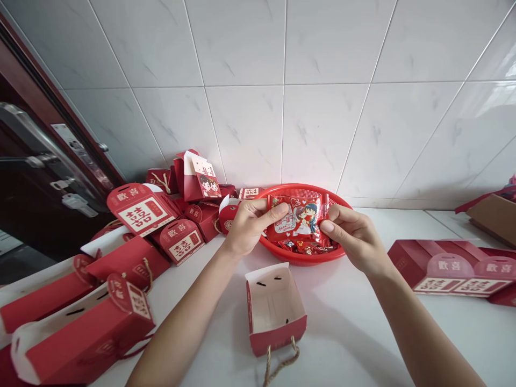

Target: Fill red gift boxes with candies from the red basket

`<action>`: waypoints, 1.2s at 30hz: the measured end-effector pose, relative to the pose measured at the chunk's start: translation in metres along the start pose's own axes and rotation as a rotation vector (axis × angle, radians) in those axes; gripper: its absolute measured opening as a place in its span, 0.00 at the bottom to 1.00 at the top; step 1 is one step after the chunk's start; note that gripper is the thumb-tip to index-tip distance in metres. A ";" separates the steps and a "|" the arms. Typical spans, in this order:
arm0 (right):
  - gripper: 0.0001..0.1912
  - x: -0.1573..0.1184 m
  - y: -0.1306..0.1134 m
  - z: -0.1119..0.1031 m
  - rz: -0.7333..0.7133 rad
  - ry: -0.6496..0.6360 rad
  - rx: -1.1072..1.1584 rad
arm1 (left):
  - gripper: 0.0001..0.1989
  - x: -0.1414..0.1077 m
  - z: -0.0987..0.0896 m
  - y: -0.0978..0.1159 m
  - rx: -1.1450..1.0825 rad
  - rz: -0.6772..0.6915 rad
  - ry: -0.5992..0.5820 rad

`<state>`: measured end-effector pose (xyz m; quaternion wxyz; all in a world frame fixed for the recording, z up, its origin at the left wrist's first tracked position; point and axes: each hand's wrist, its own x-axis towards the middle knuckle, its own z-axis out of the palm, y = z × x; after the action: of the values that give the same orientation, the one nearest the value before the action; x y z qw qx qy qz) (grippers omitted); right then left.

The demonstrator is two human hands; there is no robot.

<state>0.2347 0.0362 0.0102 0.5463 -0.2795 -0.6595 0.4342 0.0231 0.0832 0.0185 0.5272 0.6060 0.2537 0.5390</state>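
A red candy packet (298,219) with a cartoon couple printed on it is stretched between my two hands, above a red plastic basket (300,259). My left hand (255,223) pinches its left end, and my right hand (355,236) pinches its right end. Small wrapped sweets (308,247) lie in the basket beneath the packet. Nearer to me, an open red box (277,337) with a white inside and a twisted rope handle (282,364) stands on the white table (334,322); its inside looks bare.
Several red gift boxes (133,260) are heaped along the left side, near a dark door (24,204) with a metal handle. More red boxes (451,266) stand at the right, with a brown carton (494,217) behind. A tiled wall (314,134) rises behind the table.
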 end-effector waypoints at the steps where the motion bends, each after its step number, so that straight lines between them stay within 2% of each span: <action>1: 0.21 0.000 0.000 0.000 0.002 0.006 -0.009 | 0.22 0.000 0.000 0.000 -0.004 -0.005 -0.001; 5: 0.21 0.002 -0.001 -0.001 -0.035 0.018 -0.080 | 0.21 0.000 -0.001 0.000 0.012 0.001 -0.012; 8: 0.15 0.004 -0.002 -0.004 -0.230 0.092 -0.342 | 0.14 0.001 -0.007 0.002 0.102 0.109 -0.097; 10: 0.08 0.005 -0.001 -0.008 -0.479 0.186 -0.611 | 0.07 0.003 -0.012 0.002 0.209 0.269 -0.204; 11: 0.07 0.005 -0.001 -0.011 -0.611 0.227 -0.739 | 0.07 0.004 -0.015 0.003 0.277 0.374 -0.250; 13: 0.11 0.005 0.003 -0.014 -0.823 0.287 -0.933 | 0.11 0.005 -0.018 0.003 0.426 0.617 -0.282; 15: 0.17 0.005 0.007 -0.016 -0.926 0.333 -1.044 | 0.15 0.005 -0.020 0.004 0.585 0.834 -0.253; 18: 0.19 0.005 0.012 -0.015 -0.958 0.375 -1.106 | 0.17 0.001 -0.019 0.007 0.784 1.012 -0.192; 23: 0.19 0.005 0.016 -0.011 -0.970 0.398 -1.118 | 0.14 -0.002 -0.016 0.009 0.899 1.117 -0.147; 31: 0.17 0.005 0.020 -0.010 -0.950 0.455 -1.144 | 0.14 0.001 -0.016 0.007 0.855 1.100 -0.143; 36: 0.17 0.006 0.019 -0.009 -0.958 0.444 -1.099 | 0.15 0.001 -0.016 0.006 0.848 1.094 -0.144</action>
<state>0.2397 0.0522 -0.0034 0.5771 -0.2752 -0.7047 -0.3076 0.0075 0.0879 0.0226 -0.0870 0.8348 0.0649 0.5398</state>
